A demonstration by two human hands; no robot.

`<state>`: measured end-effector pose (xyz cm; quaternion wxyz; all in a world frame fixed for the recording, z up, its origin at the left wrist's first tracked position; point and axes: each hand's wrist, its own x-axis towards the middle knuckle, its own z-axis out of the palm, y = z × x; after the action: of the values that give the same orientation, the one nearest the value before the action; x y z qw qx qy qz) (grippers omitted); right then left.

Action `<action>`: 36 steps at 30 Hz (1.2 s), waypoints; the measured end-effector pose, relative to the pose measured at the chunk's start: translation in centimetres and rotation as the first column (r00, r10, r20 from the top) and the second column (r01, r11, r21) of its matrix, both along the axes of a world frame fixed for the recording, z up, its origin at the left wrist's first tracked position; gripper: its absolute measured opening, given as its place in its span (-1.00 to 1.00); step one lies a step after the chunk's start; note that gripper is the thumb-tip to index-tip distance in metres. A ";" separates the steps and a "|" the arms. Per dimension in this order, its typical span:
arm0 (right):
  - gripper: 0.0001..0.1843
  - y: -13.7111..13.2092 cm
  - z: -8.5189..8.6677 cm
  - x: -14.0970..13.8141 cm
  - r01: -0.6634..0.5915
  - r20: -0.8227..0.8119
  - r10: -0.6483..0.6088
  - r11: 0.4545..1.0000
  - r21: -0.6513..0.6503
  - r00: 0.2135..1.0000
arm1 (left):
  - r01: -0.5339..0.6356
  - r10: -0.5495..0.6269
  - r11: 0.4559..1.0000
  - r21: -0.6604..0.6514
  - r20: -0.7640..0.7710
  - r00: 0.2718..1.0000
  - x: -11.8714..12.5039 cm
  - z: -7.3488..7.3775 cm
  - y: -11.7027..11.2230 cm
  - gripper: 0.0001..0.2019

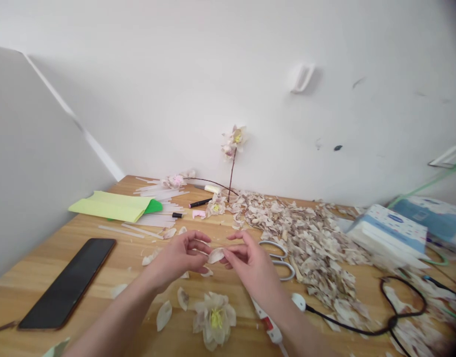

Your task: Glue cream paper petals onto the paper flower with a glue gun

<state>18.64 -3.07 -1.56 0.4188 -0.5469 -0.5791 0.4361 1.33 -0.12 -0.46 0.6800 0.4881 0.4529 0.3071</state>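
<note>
A pale dried petal [215,256] lies between my two hands above the table. My right hand [252,263] pinches its right end between thumb and fingers. At the petal's left edge, my left hand [181,259] has curled fingers with the tips against it. Below my hands, a cream flower [215,320] with a yellow centre rests on the wood, beside loose petals [164,316]. Partly covered by my right forearm is a white and red tool [268,325], like a glue gun. Grey-handled scissors [285,270] lie just right of my right hand, blades hidden.
A large heap of dried petals [310,243] spreads across the right. A phone [66,285], yellow paper [109,206] and translucent sticks [157,191] lie left. A flower stem [231,173] leans on the wall. Tissue packs [393,230] and a black cable [354,329] are right.
</note>
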 end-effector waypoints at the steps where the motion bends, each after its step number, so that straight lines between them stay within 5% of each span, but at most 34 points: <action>1: -0.84 -0.1 0.0 -0.1 0.000 0.056 -0.001 1.000 0.017 0.998 | -0.001 0.001 1.000 0.002 -0.005 1.000 0.1 -0.1 0.0 -0.65; 11: -0.80 -0.1 -0.5 -1.0 -0.077 0.333 0.011 0.980 0.183 0.943 | 0.019 -0.017 0.999 0.049 -0.053 0.998 0.1 -1.0 0.3 -0.62; 26: -0.79 0.2 -0.8 -0.2 -0.092 0.093 0.090 0.995 0.024 0.992 | -0.072 0.084 0.992 0.104 -0.117 0.990 0.6 -0.6 -0.1 -0.67; 36: -0.87 1.2 -1.3 -1.7 -0.018 0.180 -0.016 0.982 0.190 0.984 | -0.077 0.093 0.987 0.140 -0.113 0.989 -0.2 -0.6 0.6 -0.62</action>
<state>16.90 -1.90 -2.90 0.4148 -0.5412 -0.6540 0.3276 1.13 0.48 -1.10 0.6035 0.5306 0.4913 0.3360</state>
